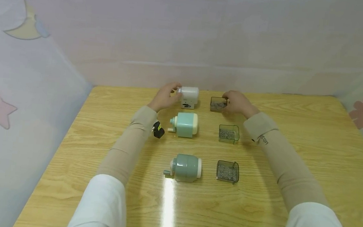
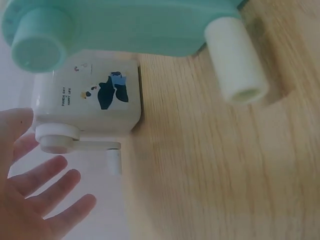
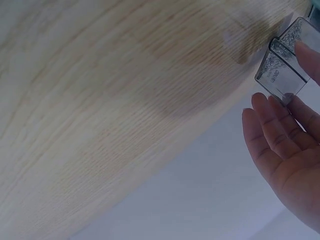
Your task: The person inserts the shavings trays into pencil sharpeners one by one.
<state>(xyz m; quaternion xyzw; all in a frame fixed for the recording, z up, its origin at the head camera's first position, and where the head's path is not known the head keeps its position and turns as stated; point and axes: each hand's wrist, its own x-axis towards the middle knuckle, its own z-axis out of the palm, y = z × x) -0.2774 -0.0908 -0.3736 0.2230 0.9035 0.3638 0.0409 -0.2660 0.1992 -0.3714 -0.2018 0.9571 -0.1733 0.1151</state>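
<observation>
At the back of the table stands a white pencil sharpener (image 1: pixel 189 93) with a panda print and a side crank. My left hand (image 1: pixel 166 97) is beside its crank end, fingers spread and loosely bent, as the left wrist view shows. My right hand (image 1: pixel 238 103) pinches a clear shavings drawer (image 1: pixel 218 105) between thumb and forefinger, to the right of the white sharpener. Dark pencil shavings lie inside that drawer. Nearer are a mint pencil sharpener (image 1: pixel 186 124) and a grey-green pencil sharpener (image 1: pixel 187 168), both with cranks pointing left.
Two more clear drawers with shavings, the middle drawer (image 1: pixel 228 134) and the front drawer (image 1: pixel 227 171), sit right of the nearer sharpeners. A black wrist device (image 1: pixel 158 130) shows at my left sleeve. A pale cloth wall (image 1: pixel 207 40) rises behind the table's back edge.
</observation>
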